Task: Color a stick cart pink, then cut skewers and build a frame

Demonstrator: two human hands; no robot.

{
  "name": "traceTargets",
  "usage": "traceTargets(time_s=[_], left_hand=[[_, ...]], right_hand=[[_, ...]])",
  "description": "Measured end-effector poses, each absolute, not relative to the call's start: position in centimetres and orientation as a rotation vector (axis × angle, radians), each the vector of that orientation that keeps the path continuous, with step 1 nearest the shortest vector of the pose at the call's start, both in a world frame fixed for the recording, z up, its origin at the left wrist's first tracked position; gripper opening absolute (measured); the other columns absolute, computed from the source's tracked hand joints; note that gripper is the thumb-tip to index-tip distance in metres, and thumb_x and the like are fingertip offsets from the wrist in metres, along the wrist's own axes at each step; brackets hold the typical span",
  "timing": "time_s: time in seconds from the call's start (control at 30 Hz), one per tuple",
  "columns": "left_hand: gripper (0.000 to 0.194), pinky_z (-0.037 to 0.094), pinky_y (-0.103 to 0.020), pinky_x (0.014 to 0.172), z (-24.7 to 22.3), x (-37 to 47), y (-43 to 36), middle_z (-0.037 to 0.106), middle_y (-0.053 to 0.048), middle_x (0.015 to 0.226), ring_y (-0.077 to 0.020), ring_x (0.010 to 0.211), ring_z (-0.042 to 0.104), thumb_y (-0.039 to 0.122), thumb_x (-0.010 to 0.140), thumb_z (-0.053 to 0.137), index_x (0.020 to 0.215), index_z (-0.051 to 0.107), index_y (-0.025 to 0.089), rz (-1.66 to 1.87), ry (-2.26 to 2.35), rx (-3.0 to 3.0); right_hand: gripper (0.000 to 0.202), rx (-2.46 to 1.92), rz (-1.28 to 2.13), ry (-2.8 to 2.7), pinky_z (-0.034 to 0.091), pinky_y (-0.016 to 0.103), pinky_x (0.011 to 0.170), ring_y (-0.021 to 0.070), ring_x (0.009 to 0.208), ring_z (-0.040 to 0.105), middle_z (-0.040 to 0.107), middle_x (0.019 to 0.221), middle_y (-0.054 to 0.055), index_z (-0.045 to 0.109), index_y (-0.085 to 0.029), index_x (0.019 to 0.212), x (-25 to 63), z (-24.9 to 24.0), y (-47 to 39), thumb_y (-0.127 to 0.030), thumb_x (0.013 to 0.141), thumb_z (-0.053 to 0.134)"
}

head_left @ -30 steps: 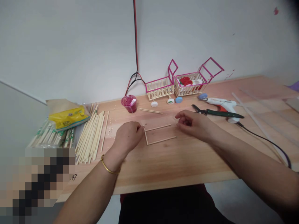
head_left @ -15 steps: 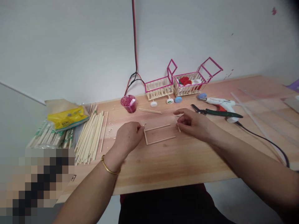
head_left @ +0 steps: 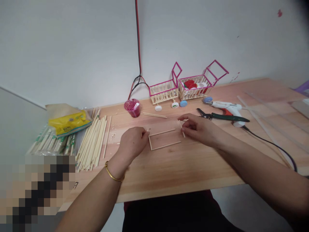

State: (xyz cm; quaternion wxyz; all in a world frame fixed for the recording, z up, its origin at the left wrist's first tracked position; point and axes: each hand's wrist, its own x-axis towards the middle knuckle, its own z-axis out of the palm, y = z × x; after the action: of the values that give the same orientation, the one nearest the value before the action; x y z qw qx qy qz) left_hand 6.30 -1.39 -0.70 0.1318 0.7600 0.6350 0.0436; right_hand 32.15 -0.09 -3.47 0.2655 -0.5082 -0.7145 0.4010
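Note:
Three short wooden sticks form a three-sided frame flat on the table, open at its right end. My left hand is closed, thumb and fingertips pinched at the frame's upper left corner; its other fingers are curled out of sight. To the right, my right hand is closed on a short wooden stick, gripped between thumb and fingers. That stick slants across the frame's open end, a small gap from the long sides. Behind the frame lie two loose sticks.
Small stick carts with pink rims stand at the wall, bottle caps before them. A pink cup is at left. Cutters and a corded glue gun lie right. Piled sticks and a yellow packet are left.
My right hand has shifted very slightly left with its stick, nearer the frame's open end. My left hand stays at the corner. The whole view has moved a little.

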Motion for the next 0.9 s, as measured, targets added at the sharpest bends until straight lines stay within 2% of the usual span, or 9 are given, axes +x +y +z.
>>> traceTargets(time_s=[0.67,0.73,0.9], left_hand=[[0.035,0.038,-0.03,0.062,-1.0,6.2,-1.4,0.069,-0.008,0.077,-0.0198,0.073,0.061,0.037,0.088,0.041,0.073,0.066,0.018,0.061,1.838,2.252],[0.036,0.039,-0.03,0.063,-1.1,6.2,-1.4,0.069,-0.009,0.078,-0.0202,0.073,0.061,0.037,0.089,0.041,0.074,0.067,0.018,0.064,1.836,2.246],[0.035,0.039,-0.029,0.064,-1.0,6.2,-1.4,0.07,-0.009,0.079,-0.0205,0.074,0.061,0.037,0.089,0.041,0.075,0.067,0.018,0.057,1.835,2.244]], right_hand=[[0.033,-1.388,1.074,-1.956,0.043,0.027,0.055,0.016,0.064,0.058,0.064,0.073,0.001,0.049,-0.022,0.112,32.2,-3.7,0.1,-0.031,0.081,0.052],[0.032,-1.413,0.977,-1.96,0.045,0.029,0.056,0.0167,0.065,0.059,0.064,0.075,0.002,0.051,-0.023,0.112,32.4,-3.3,0.2,-0.03,0.081,0.052],[0.032,-1.589,0.443,-1.956,0.046,0.033,0.063,0.0199,0.069,0.06,0.067,0.08,0.006,0.057,-0.02,0.11,33.4,-2.4,0.9,-0.027,0.079,0.053]])
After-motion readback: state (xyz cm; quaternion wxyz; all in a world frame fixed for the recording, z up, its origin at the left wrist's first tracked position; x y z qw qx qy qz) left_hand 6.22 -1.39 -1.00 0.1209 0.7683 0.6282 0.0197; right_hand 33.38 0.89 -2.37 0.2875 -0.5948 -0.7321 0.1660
